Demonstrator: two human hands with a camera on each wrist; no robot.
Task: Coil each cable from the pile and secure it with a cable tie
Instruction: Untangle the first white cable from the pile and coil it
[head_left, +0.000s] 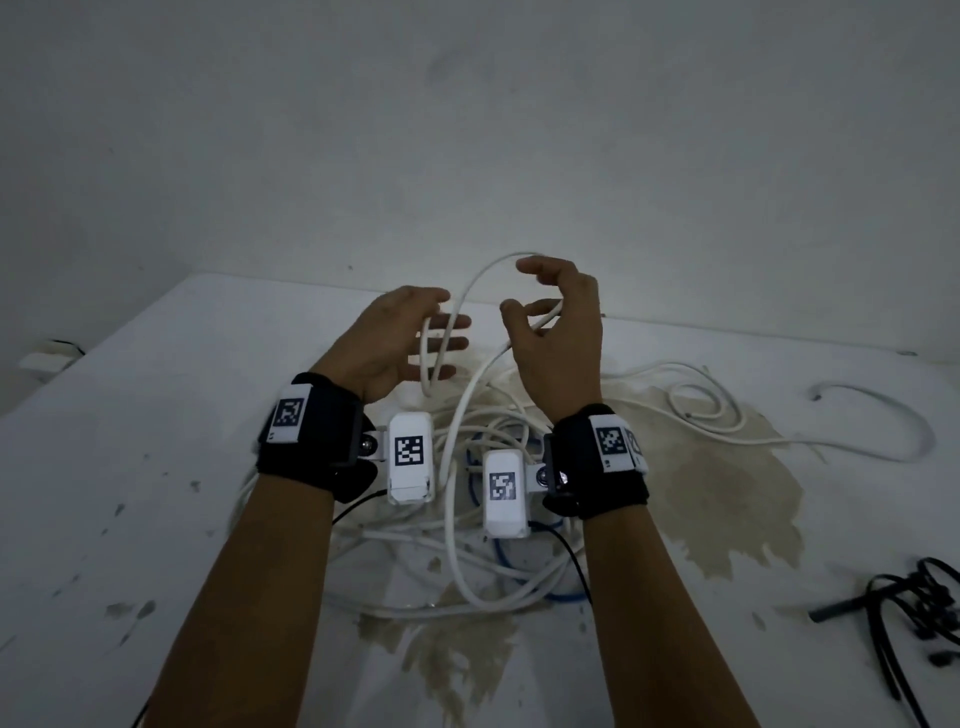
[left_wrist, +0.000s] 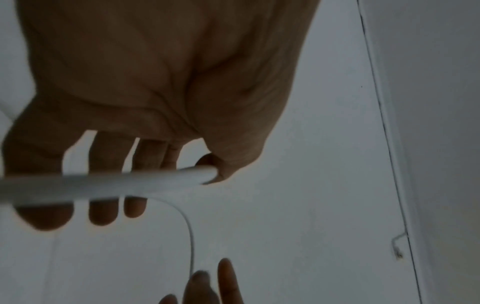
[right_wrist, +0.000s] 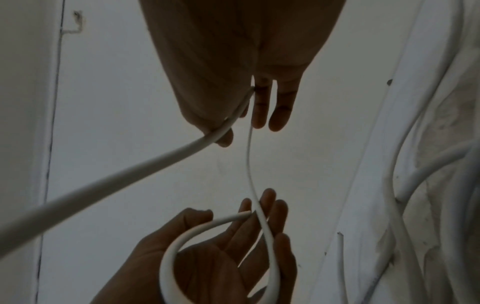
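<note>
- Much of the scene is dim and hard to read: both wrist views are blurred, and fine detail on the table (head_left: 156, 415) is lost in shadow.
- The left hand (head_left: 395, 338) is seen raised above the table, palm turned inward, fingers spread and nearly straight. A small loop of the white cable (head_left: 470, 296) is draped over those fingers; its cut end is seen near the fingertips in the right wrist view. No finger is closed round it.
- The right hand (head_left: 556, 332) is held just beside the left, fingers curved. The same cable is passed between thumb and palm — whether it is truly pinched or only hooked there cannot be told for certain, though the thumb is seen pressed against it from the right wrist.
- From the right hand the cable is arched up between the two hands and down to the left fingers.
- Below the wrists a pile of white cables (head_left: 483, 571) is spread on the table, partly hidden by the forearms and the wrist cameras (head_left: 410, 449); a blue cable (head_left: 506, 558) is glimpsed within it, mostly covered.
- More white loops are trailed to the right across a brownish stain (head_left: 727, 499).
- A bundle of black ties (head_left: 914, 608) is cut off at the lower right edge — individual pieces cannot be counted.
- No containers are visible.
</note>
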